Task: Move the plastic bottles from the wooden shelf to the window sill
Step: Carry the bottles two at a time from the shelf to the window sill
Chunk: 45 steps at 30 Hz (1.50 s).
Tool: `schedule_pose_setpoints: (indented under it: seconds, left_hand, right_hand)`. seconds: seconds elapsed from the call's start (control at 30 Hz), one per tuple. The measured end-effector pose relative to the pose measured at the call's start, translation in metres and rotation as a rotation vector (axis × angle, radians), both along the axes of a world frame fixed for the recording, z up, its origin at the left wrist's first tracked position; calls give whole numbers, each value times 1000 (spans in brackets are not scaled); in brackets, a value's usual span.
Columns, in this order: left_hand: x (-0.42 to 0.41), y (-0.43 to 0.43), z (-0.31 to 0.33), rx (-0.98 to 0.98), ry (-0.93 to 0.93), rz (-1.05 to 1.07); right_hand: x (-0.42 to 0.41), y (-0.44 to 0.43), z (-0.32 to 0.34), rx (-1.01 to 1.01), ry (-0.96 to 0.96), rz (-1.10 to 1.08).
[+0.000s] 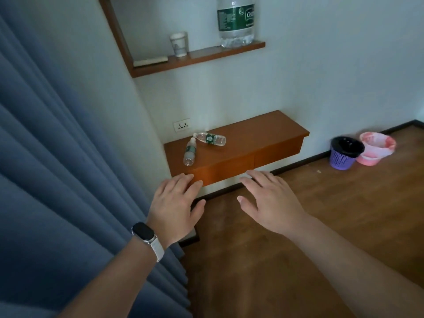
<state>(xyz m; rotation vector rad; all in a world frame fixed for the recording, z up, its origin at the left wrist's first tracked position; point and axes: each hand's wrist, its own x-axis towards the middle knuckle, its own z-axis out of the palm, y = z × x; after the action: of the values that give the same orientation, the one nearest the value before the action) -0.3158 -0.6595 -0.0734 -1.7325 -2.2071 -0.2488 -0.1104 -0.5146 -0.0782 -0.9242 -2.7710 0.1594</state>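
Two small clear plastic bottles with green labels lie on their sides on a low wooden shelf (257, 134) fixed to the wall. One bottle (211, 138) points its white cap left; the other bottle (190, 152) lies nearer the shelf's left front corner, cap away from me. My left hand (175, 205), with a watch on the wrist, hovers flat and open in front of the shelf's left end. My right hand (269, 199) is open too, fingers spread, below the shelf's front edge. Neither hand touches a bottle. No window sill is visible.
A blue curtain (64, 157) fills the left side. A higher wooden shelf (195, 59) holds a large water bottle (236, 21) and a paper cup (179, 44). A purple bin (344, 152) and a pink bin (374, 151) stand on the wooden floor at the right.
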Motion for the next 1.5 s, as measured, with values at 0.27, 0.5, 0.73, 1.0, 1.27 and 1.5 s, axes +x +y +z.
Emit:
schedule_pose_setpoints:
  seconds: [0.27,0.5,0.73,1.0,1.27,1.5]
  left_hand:
    - [-24,47,-11,-42,-25,-11]
    - [-57,115,-27,-43,-56,-34]
    - [-125,174,-27,36,-67,-40]
    - [-197,210,-49,46,-119,-10]
    - [-231,232,-57,-32,-172,34]
    - [-242,270,-68,-112,-188,91]
  right_hand:
    - [-19,37,2,-42,-44,-42]
    - [-48,88,-5,-101,-132,-68]
    - [-113,146,11,-9,-161,-42]
    - [-194,192,0,33,-207,41]
    - [-236,231,-12,7,-208,111]
    - [-259,288,-32,-14,-211,168]
